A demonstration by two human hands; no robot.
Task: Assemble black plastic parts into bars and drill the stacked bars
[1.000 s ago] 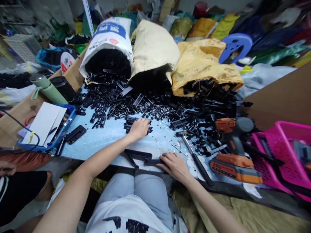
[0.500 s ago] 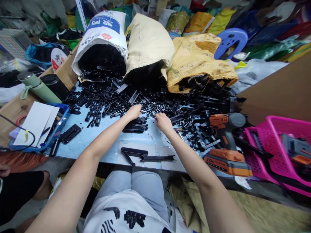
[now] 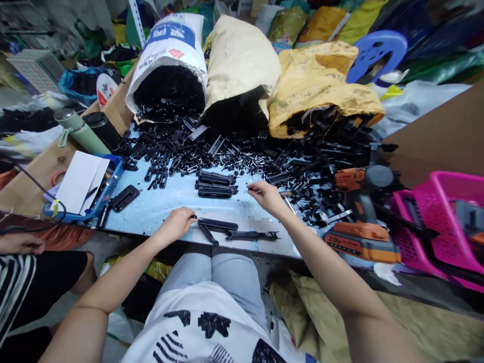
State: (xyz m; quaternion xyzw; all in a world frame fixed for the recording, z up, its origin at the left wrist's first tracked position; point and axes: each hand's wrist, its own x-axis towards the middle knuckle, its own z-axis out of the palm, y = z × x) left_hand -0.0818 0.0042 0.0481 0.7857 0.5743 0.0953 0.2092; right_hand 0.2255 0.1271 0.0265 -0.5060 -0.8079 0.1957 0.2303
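My left hand (image 3: 177,223) is by the front edge of the blue table, fingers pinched on a small dark piece at the left end of a hinged black plastic part (image 3: 218,224). Beside that part lies a second long black part (image 3: 252,235) with a forked end. My right hand (image 3: 267,195) hovers over the table with its fingertips pinched together; something small, too tiny to name, seems to be between them. Behind the hands, several black plastic arms (image 3: 215,184) are stacked neatly. Loose silver screws (image 3: 247,162) are scattered in front of the sacks.
Three sacks, one white (image 3: 170,45), one cream (image 3: 242,65) and one yellow (image 3: 317,80), spill black parts. An orange cordless drill (image 3: 363,212) and a pink basket (image 3: 449,222) stand right. A blue basket (image 3: 109,181) and a green bottle (image 3: 81,132) are left. Another person's hand (image 3: 24,244) shows at far left.
My left hand has moved from the screw pile toward me, to the hinged black part. My right hand has drawn back slightly from the pile. The view has shifted a little.
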